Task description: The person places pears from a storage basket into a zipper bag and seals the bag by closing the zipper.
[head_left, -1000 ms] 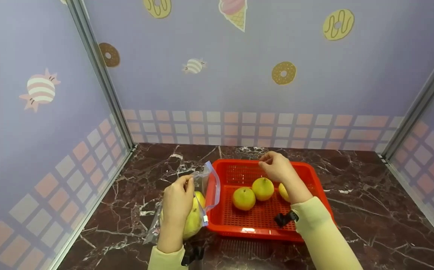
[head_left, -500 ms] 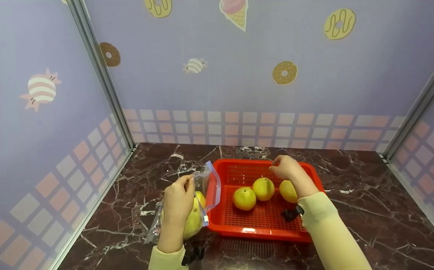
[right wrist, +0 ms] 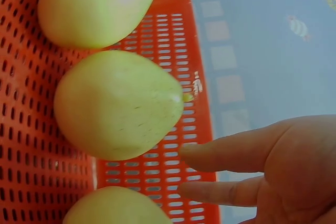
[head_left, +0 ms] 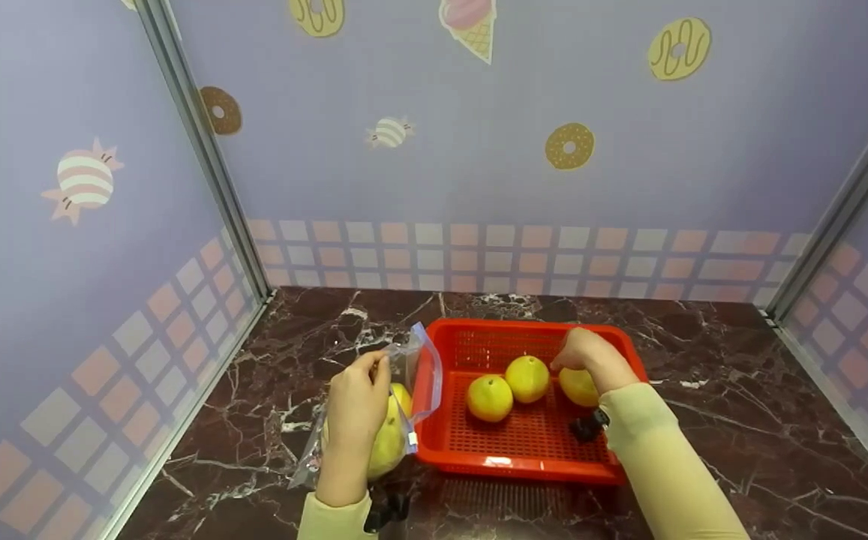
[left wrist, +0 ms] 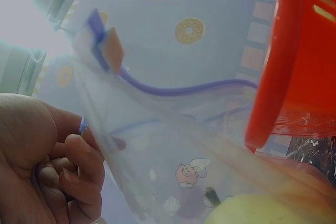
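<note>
"Listing the head view first: what did the left hand (head_left: 356, 401) have?"

"One bag (head_left: 403, 369), clear; thumb and fingertips pinched its edge. Bagged fruit (head_left: 386, 448) showed inside, count unclear. Adjacent: one basket (head_left: 497, 463), red."

"Basket contents?"

"Three items in a row: left fruit (head_left: 489, 398), middle fruit (head_left: 527, 379), right fruit (head_left: 578, 387). The right hand (head_left: 591, 356) hung over the last, partly hiding it."

"Left wrist view?"

"Zip (left wrist: 173, 91), violet, its two sides apart. Spare fingers were curled."

"Right wrist view?"

"Two digits, straight and spread, nothing between them, near the middle fruit. The other fingers: could not tell. Contact with the right fruit: not shown."

"Step in hand?"

"Judged to be fetching fruit from the basket, bag at the ready. The next move seemed to call for closing the fingers round one fruit, with the bag steady."
</note>
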Demonstrator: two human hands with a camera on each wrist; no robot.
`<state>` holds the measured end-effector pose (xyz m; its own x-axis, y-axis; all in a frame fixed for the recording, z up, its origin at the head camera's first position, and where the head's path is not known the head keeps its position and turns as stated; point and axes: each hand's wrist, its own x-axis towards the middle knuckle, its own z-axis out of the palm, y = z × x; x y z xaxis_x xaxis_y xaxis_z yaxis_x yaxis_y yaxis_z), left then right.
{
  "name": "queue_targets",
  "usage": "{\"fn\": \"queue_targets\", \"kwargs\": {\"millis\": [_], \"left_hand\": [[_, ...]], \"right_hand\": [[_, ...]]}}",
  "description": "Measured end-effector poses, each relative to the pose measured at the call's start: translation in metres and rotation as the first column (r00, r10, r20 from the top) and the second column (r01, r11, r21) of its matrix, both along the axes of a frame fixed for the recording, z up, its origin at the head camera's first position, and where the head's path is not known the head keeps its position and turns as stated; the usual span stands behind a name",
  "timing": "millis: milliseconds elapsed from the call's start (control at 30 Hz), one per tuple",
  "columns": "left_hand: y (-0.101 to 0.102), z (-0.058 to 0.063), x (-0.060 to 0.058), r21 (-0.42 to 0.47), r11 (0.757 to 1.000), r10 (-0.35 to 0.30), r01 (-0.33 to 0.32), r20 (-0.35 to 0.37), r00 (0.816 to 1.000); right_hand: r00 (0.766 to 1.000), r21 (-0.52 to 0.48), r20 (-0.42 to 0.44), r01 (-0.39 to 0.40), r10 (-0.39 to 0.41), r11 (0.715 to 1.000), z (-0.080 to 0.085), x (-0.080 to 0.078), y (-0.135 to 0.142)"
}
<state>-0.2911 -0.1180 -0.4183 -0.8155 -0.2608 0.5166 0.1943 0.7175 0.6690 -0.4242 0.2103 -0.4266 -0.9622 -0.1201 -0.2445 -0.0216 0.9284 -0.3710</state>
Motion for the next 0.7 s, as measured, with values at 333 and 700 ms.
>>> {"fn": "queue_targets", "kwargs": {"millis": [333,700], "left_hand": [[0.000,0.000,0.000,0.008,1.000,-0.002,0.002,-0.001,1.000],[0.001,0.000,0.001,0.005,1.000,-0.005,0.005,0.010,1.000]], "right_hand": [[0.994,0.036,0.106,0.024,-0.028,0.999,-0.009,0.004,0.005],[0.986,0.091,0.165,-0.004,-0.011,0.996,-0.014,0.010,0.006]]}}
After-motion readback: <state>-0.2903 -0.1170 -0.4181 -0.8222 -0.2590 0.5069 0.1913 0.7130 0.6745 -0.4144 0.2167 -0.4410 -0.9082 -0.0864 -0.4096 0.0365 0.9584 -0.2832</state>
